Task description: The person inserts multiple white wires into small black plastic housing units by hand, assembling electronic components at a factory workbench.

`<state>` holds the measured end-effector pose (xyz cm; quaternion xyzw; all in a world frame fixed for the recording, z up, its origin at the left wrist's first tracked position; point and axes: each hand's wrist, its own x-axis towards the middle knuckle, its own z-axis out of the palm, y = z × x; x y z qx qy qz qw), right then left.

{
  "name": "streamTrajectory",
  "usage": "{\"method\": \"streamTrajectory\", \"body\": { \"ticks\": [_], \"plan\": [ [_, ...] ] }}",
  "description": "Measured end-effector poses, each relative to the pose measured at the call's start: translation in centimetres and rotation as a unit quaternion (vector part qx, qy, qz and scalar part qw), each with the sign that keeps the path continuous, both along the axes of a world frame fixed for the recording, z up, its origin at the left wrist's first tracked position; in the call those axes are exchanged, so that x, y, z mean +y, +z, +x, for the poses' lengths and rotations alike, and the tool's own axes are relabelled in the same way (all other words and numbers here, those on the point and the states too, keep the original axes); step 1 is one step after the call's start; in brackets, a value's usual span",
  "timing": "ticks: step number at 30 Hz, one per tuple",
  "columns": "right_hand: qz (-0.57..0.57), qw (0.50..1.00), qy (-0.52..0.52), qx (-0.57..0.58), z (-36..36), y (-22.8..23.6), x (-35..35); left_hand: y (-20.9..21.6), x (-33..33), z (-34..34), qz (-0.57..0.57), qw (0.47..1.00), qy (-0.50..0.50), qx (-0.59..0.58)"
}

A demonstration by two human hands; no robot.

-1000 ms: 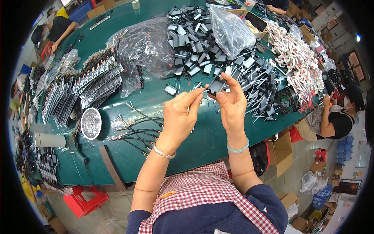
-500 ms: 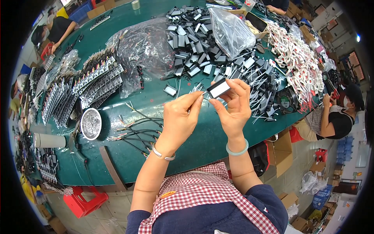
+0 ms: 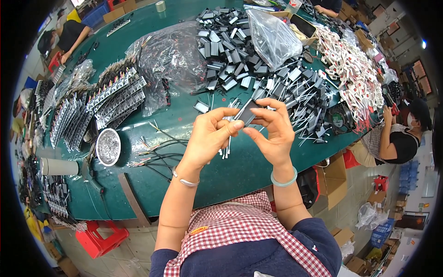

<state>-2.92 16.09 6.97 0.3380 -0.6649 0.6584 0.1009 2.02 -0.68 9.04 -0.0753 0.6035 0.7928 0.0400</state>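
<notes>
A small dark rectangular housing (image 3: 248, 112) is held tilted between my hands above the middle of the green table. My left hand (image 3: 208, 137) pinches its left edge between thumb and fingers. From the other side, my right hand (image 3: 275, 131) grips it with curled fingers, the thumb near its lower end. Thin white leads with small white plugs (image 3: 225, 152) show just below the left fingers; whether they join the housing is hidden. A lone housing with a white face (image 3: 201, 106) lies on the table left of the held one.
Beyond my hands is a heap of dark housings (image 3: 226, 51), with white-leaded pieces (image 3: 307, 99) to the right. Black cables (image 3: 161, 154), a silvery bowl (image 3: 108, 147) and stacked boards (image 3: 115, 94) lie left. A pile of white parts (image 3: 355, 74) is far right, near a seated co-worker (image 3: 397, 143).
The housing has been turned, so its dark side shows instead of its white face. My left fingers have moved from the thin lead onto the housing. White plugs now show below them.
</notes>
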Motion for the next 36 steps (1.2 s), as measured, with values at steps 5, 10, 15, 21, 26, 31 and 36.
{"method": "streamTrajectory", "body": {
  "ticks": [5,10,15,21,26,31,36],
  "plan": [
    [0.034,0.999,-0.011,-0.029,-0.4,-1.1,0.4,-0.7,0.6,-0.1,-0.129,0.991,-0.013,0.018],
    [-0.059,0.977,-0.002,-0.203,-0.1,-2.3,-0.7,-1.8,1.4,0.2,-0.248,0.969,-0.004,0.015],
    [-0.043,0.977,-0.187,-0.09,-1.2,-2.7,1.0,-3.5,1.3,-0.5,-0.297,0.954,-0.044,-0.017],
    [-0.102,0.969,-0.225,-0.034,-4.4,0.1,3.8,-6.4,1.4,-1.5,-0.292,0.955,0.044,0.043],
    [0.175,0.913,-0.306,0.205,-7.8,-3.8,7.2,-9.8,1.1,-3.2,-0.539,0.841,0.043,-0.022],
    [0.385,0.866,-0.275,0.162,-6.9,-6.6,7.8,-11.7,1.5,-3.6,-0.596,0.802,0.042,-0.007],
    [0.414,0.871,-0.228,0.134,-7.3,-4.7,5.4,-11.7,0.8,-3.9,-0.599,0.8,0.007,-0.034]
  ]
}}
